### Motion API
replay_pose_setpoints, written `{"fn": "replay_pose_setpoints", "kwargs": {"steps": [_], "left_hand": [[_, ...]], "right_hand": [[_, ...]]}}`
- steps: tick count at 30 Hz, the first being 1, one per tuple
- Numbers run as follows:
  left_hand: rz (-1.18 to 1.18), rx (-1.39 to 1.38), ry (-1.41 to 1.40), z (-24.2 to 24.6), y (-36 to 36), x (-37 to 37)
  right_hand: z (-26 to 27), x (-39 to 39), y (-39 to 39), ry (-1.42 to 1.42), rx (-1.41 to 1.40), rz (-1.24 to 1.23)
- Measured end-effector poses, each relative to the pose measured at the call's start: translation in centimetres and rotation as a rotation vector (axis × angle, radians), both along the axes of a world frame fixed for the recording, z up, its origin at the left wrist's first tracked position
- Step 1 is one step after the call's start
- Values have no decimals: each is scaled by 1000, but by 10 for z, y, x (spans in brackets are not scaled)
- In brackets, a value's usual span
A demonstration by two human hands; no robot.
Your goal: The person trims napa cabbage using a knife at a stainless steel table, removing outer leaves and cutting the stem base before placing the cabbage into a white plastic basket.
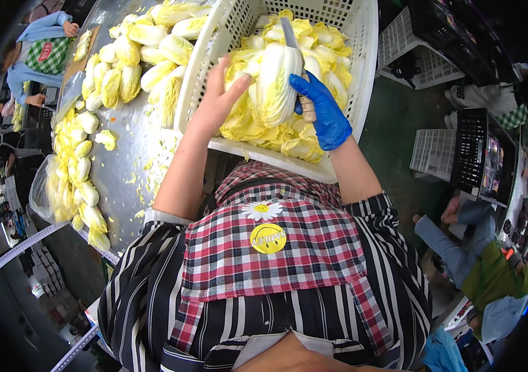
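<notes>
My right hand (324,114), in a blue glove, grips the pale handle of a knife (290,35); its metal blade points away from me. A napa cabbage (277,86) lies against the gloved fingers and the knife, above the leaves in a white perforated plastic crate (368,56). My left hand (222,93) is bare, with thumb and fingers apart, just left of this cabbage and over the crate's left side. Loose yellow cabbage leaves (250,125) fill much of the crate. Whether the cabbage rests on the leaves or is held up I cannot tell.
Left of the crate, a metal table (120,162) bears piled napa cabbages (127,49), a row of smaller cabbages (82,169) and leaf scraps. A person (36,51) stands beyond it. At right are black crates (468,153), white crates (433,151) and other people.
</notes>
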State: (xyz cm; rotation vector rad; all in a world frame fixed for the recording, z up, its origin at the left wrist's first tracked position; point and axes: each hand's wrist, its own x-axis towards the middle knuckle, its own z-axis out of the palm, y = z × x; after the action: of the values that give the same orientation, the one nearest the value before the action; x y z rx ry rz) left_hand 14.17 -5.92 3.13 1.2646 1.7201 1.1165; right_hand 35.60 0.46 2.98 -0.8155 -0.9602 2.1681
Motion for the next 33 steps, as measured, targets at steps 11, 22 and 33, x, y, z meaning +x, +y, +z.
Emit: {"fn": "replay_pose_setpoints", "kwargs": {"steps": [11, 22, 33], "left_hand": [[70, 67, -620, -9, -23, 43], [69, 148, -953, 13, -33, -5], [185, -69, -662, -14, -35, 3]], "right_hand": [[1, -24, -13, -406, 563, 102], [-40, -12, 48, -803, 828, -218], [0, -68, -17, -241, 247, 175]]}}
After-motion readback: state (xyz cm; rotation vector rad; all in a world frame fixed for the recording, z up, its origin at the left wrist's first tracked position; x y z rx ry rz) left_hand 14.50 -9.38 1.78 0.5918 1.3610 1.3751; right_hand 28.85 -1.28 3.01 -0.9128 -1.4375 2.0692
